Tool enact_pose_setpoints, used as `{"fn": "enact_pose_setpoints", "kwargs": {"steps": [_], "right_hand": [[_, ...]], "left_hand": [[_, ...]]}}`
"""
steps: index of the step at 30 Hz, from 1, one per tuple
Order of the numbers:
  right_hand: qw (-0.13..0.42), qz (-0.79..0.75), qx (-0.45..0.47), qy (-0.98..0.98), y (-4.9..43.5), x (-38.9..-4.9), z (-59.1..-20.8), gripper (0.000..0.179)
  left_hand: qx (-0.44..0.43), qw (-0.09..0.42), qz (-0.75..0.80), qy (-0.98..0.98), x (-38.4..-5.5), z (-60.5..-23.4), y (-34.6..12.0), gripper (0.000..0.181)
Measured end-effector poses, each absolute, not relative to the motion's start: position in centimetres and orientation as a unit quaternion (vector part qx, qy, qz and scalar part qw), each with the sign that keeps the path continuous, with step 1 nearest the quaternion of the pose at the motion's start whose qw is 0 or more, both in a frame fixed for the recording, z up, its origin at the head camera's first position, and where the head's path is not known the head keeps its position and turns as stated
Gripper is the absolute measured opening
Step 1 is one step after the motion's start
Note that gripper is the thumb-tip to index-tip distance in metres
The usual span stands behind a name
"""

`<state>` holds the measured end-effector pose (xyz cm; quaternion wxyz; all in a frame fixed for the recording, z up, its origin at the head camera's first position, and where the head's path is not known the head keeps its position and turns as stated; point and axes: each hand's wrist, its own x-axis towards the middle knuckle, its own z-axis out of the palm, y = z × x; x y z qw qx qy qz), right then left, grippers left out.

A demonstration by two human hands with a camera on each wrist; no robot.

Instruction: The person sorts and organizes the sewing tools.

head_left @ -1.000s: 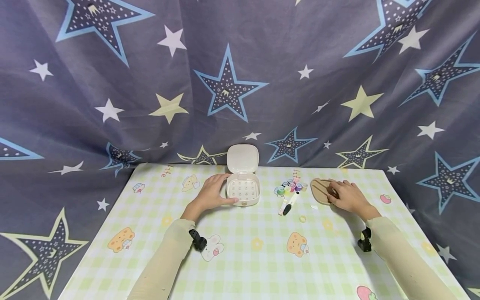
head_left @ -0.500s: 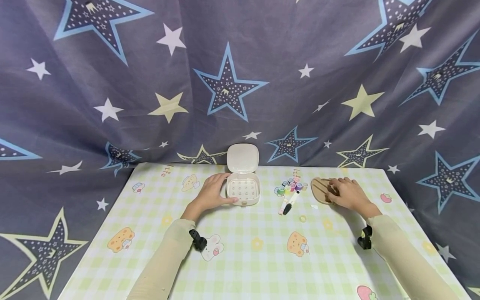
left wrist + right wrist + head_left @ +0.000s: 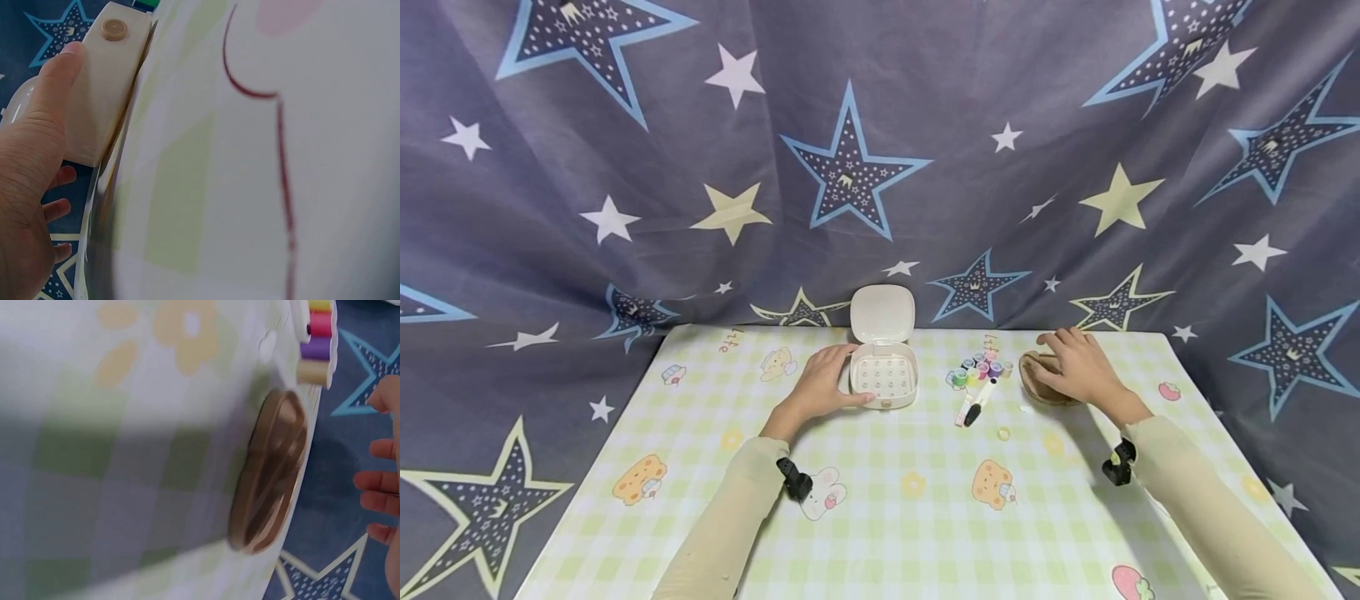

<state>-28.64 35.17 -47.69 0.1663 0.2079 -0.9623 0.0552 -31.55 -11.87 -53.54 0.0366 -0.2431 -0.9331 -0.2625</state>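
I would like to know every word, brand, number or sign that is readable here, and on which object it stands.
"life": red print on the tablecloth, back left.
Second red lettering, on the cloth behind the thread spools: too small to read surely.
White box: no readable marking.
Thread spools: none readable.

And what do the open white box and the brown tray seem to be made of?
White box: probably hard plastic; it looks smooth, slightly glossy, with rounded corners. Brown tray: perhaps wood, satiny, from its warm brown colour; blur leaves plastic possible.

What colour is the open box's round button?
The button is tan, clearest in the left wrist view.
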Motion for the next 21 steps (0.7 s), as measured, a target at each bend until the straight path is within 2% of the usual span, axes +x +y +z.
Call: {"fn": "enact_pose_setpoints", "kwargs": {"steps": [8,21], "right_hand": [[0.212,0.061,0.246,-0.944,33.0,-28.7,-47.3,0.036],[0.189,0.025,0.263,-0.946,31.8,-29.0,-48.1,0.036]], "left_hand": [[-0.245,0.042,-0.262,-0.932,-31.7,-53.8,-11.9,0.101],[-0.244,0.045,-0.258,-0.934,-31.7,-53.9,-11.9,0.101]]}}
